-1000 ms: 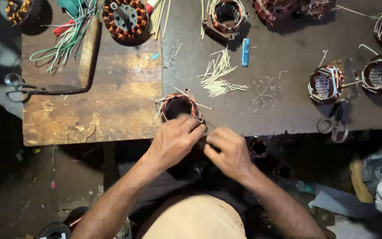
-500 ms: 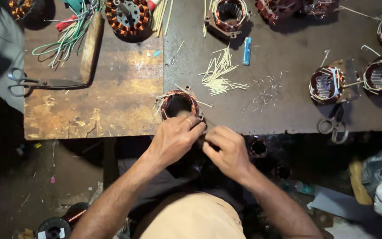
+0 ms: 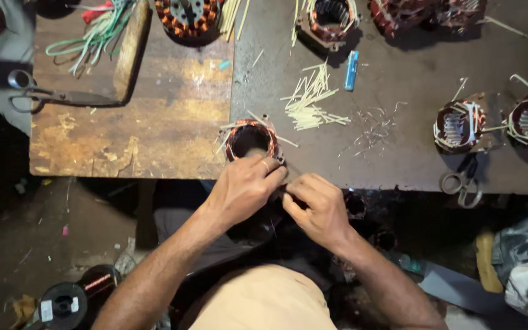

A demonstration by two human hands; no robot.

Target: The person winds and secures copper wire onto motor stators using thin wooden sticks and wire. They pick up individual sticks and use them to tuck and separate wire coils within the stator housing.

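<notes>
Head view, looking straight down. Round copper-wound motor stator with a dark open bore [image 3: 250,139], standing at the near edge of the workbench where the worn wooden board [image 3: 129,122] meets the dark grey metal tabletop [image 3: 398,146]. Bore axis vertical, opening turned up toward the camera; thin pale insulating strips sticking out around its rim, fanned left and right. Left hand [image 3: 242,189] just below that ring, knuckles brushing its near side, fingers curled inward and pinched toward the right. Right hand [image 3: 316,205] close beside it, off the table edge, fingertips meeting those of the left hand. Both hands clenched around something small between the fingertips; too hidden to tell what. Stator thus above and slightly left of the pinch point, touching or nearly touching the left fingers.

Elsewhere on the bench: scattered heap of pale yellow sticks [image 3: 313,101], small blue lighter [image 3: 351,69], dark steel scissors [image 3: 56,95] on the board, silver scissors [image 3: 462,183] near the front edge, two more wound stators [image 3: 459,125] at right, bundle of green and white wires [image 3: 96,33] at the far left.
</notes>
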